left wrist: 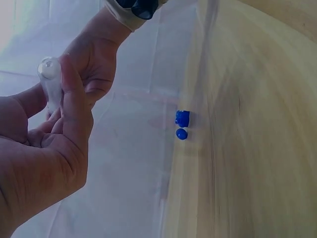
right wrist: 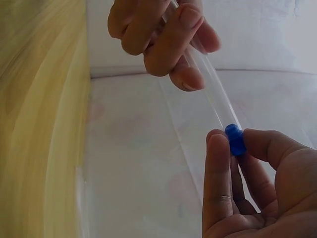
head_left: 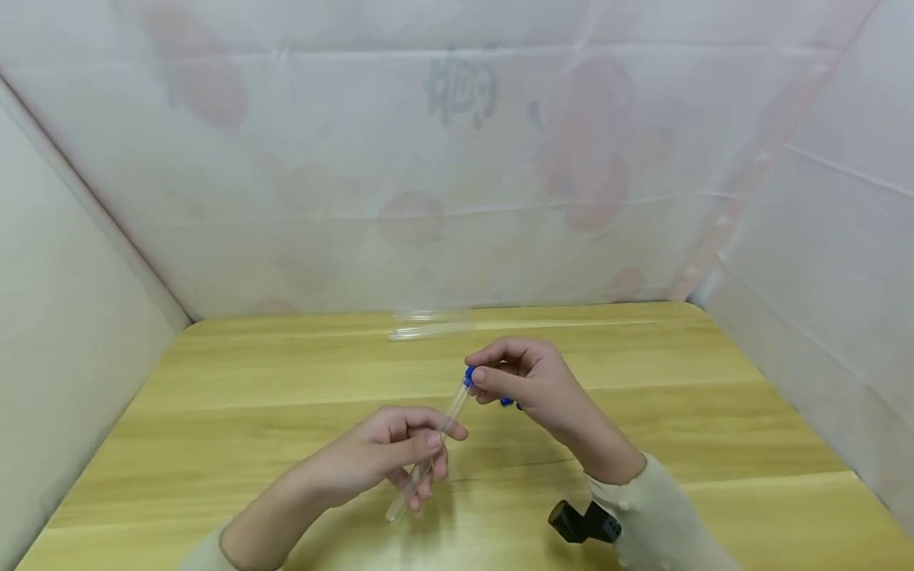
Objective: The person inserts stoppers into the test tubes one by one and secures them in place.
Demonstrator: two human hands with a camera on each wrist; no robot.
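Nearest the lens: black wrist camera [head_left: 581, 522] on my right sleeve, lower right of the head view.
Left hand [head_left: 385, 460]: lower centre of the frame; fingers curled round the lower half of a clear test tube [head_left: 427, 460], thumb across it.
Tube attitude: tilted, closed round end down-left above the worktop [head_left: 214, 412], mouth end up-right toward my other hand.
Right hand [head_left: 531, 379]: just right of centre; thumb and forefinger pinched on a blue cap [head_left: 469, 376] at the tube's mouth.
Cap seating: in the right wrist view the cap [right wrist: 235, 139] sits on the tube end between my fingertips. I cannot tell whether it is pushed fully home.
Spare caps: two more blue caps [left wrist: 182, 124] lie on the worktop near the middle of the left wrist view; in the head view they peep out behind my right hand.
Other glassware: more clear tubes [head_left: 431, 325] lie at the far edge of the worktop, upper centre; count uncertain.
Progress (judgement): this tube is capped or nearly so. The far tubes look uncapped, and two caps lie unused.
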